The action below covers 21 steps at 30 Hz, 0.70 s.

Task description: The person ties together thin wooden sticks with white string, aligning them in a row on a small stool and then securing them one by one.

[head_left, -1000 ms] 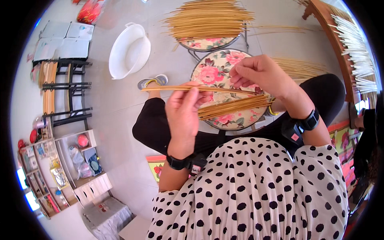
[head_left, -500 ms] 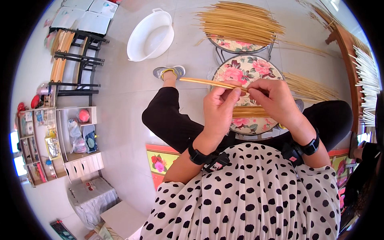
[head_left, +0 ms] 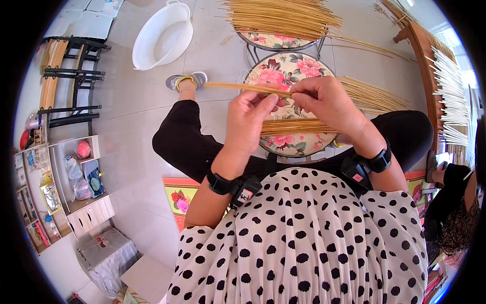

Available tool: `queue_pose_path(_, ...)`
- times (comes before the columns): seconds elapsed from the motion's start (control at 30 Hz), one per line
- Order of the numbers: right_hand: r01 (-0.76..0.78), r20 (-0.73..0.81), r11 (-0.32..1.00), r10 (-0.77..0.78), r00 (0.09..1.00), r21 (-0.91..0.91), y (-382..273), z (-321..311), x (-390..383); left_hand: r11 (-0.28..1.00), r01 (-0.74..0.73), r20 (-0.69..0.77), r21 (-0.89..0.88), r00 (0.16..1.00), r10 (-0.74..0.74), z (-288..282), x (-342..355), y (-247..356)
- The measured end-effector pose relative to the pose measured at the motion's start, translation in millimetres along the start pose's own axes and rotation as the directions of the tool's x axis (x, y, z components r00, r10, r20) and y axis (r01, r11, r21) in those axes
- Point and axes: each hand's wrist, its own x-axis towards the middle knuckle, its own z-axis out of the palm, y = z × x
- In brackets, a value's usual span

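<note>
A few thin tan sticks (head_left: 223, 85), held nearly level, stretch leftward from my hands above a round stool (head_left: 316, 68) with a floral seat. My left hand (head_left: 250, 114) is closed around them, its thumb lying along the top. At their right end, the fingertips of my right hand (head_left: 326, 104) pinch them close to the left thumb. Below my hands, a row of similar sticks (head_left: 296, 126) lies across the stool seat. More loose sticks (head_left: 374, 96) spread out to the right of the stool.
Beyond stands a second floral stool (head_left: 278, 41) heaped with a large pile of sticks (head_left: 283, 17). A white plastic tub (head_left: 164, 38) is on the tiled floor at far left. Pale sticks (head_left: 450, 101) lie along a wooden bench (head_left: 424, 55) at right, near another person (head_left: 450, 210).
The whole view has shifted, so the stools and tub appear farther left and higher. Both hands keep their grip on the sticks, which now look slightly blurred at the left end.
</note>
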Motion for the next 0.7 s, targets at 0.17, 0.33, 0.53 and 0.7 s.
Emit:
queue_pose_path(0.17,-0.085,-0.105,0.996,0.087,0.991,0.03,0.8,-19.5,-1.6,0.872,-0.126,0.077,0.474,0.992,0.101,-30.8,17.5,-4.8)
queue_pose_path(0.33,-0.11,-0.134,0.985,0.128,0.983,0.13,9.5,-24.7,-1.7,0.191,-0.451,0.425,0.872,0.89,0.163,-25.6,25.2,-35.7)
queue_pose_path(0.53,-0.138,-0.147,0.977,0.162,0.976,0.16,13.6,-27.5,-5.0,-0.076,-0.523,0.528,0.849,0.834,0.162,-20.5,34.8,-64.0)
queue_pose_path(0.7,-0.16,-0.132,0.959,0.194,0.972,0.234,18.2,-32.0,-7.0,-0.074,-0.542,0.546,0.837,0.818,0.182,-20.4,36.0,-57.1)
